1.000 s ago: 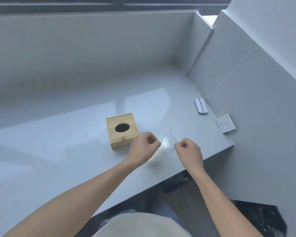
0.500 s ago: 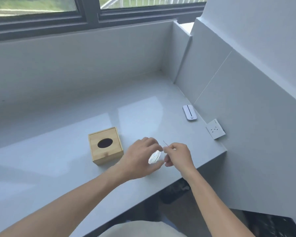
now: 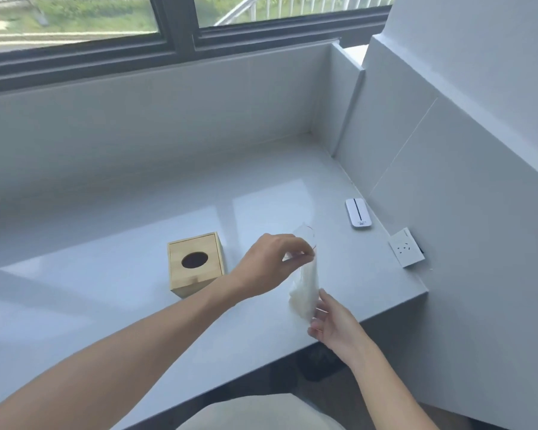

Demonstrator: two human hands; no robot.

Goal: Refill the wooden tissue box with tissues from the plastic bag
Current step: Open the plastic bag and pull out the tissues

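Now the left hand (image 3: pixel 267 262) is up above the surface (image 3: pixel 106 305), fingers (image 3: pixel 298 251) pinched shut on the top edge of the bag (image 3: pixel 306 283). The clear bag hangs upright from that pinch, and the white tissues (image 3: pixel 301 296) sit bunched in its lower half. A thin red line runs along the bag's mouth, just above the pinch.

Down below, the right hand (image 3: pixel 332 324) comes in from underneath, palm turned up, fingers loosely curled around the bag's bottom end. They touch the plastic there; whether they are truly gripping or only cupping it, I cannot tell.

To the left of the bag, well clear of both hands, the box (image 3: pixel 196 263) stands on the surface, lid on, dark oval slot facing up, nothing poking out of it.

Farther back on the right, a small white device (image 3: pixel 358 212) with a dark stripe lies flat near the wall. A white socket (image 3: pixel 406 251) is set on that wall, just above the surface's right edge. Behind it all, a window (image 3: pixel 168 26) shows greenery.
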